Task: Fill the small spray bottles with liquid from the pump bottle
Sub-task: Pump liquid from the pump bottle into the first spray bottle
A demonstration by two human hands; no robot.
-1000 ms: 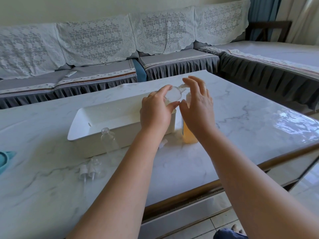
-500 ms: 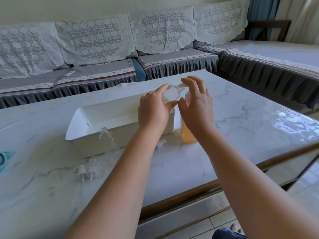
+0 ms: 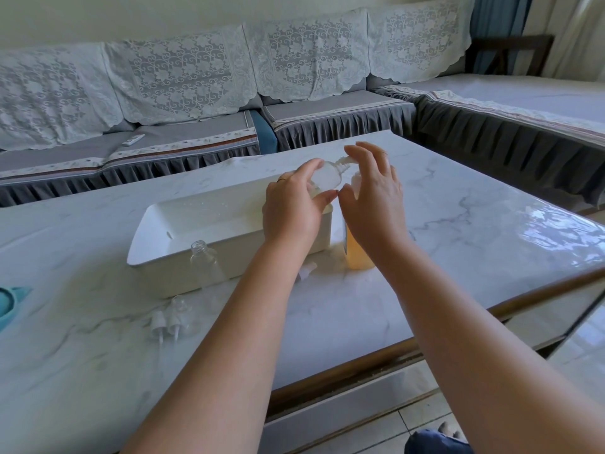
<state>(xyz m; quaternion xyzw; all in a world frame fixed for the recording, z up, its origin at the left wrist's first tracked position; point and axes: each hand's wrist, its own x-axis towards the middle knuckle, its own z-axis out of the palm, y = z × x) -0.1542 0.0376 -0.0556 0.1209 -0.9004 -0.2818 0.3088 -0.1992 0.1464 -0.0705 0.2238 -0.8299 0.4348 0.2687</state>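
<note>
My left hand (image 3: 291,211) grips a small clear spray bottle (image 3: 325,176), tilted with its mouth up against the spout of the pump bottle (image 3: 358,250). The pump bottle stands on the table and holds orange liquid. My right hand (image 3: 373,194) rests on its pump head with fingers spread, hiding most of the pump. A second small clear bottle (image 3: 204,260) stands uncapped in front of the white tray (image 3: 157,234). Two white spray caps (image 3: 167,322) and another clear bottle lying on its side (image 3: 183,309) sit nearer me on the table.
The long white tray lies on the marble table (image 3: 458,231) behind my left hand. A small white piece (image 3: 306,268) lies by the tray's front. A teal object (image 3: 9,301) sits at the left edge. A grey sofa with lace covers runs behind and to the right.
Both hands stay at the pump bottle with hardly any movement; the small bottle remains held at the spout.
</note>
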